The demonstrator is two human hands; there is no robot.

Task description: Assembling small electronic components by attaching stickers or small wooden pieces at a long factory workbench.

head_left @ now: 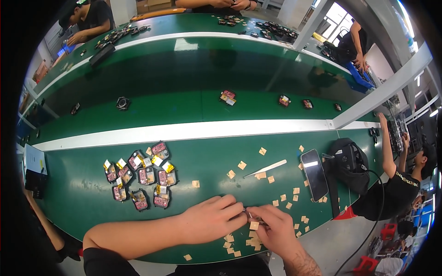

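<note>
My left hand (220,216) and my right hand (275,226) meet over the near edge of the green table. Both are closed, fingertips together around a small dark piece that the fingers mostly cover; its kind does not show. A small beige square pad (254,226) shows at my right fingers. Several loose beige pads (229,244) lie below the hands. Left of them, beyond my left forearm, sits a group of small open electronic devices (146,175) with dark red circuit boards, silver cells and yellow tape. A pair of white tweezers (267,168) rests beyond my hands.
A smartphone (314,175) lies to the right, beside a black bag-like item (348,165) with a cable. A white box (35,168) stands at the left edge. Past a white rail (193,130), more devices (228,97) sit on a green belt. Other people work around the tables.
</note>
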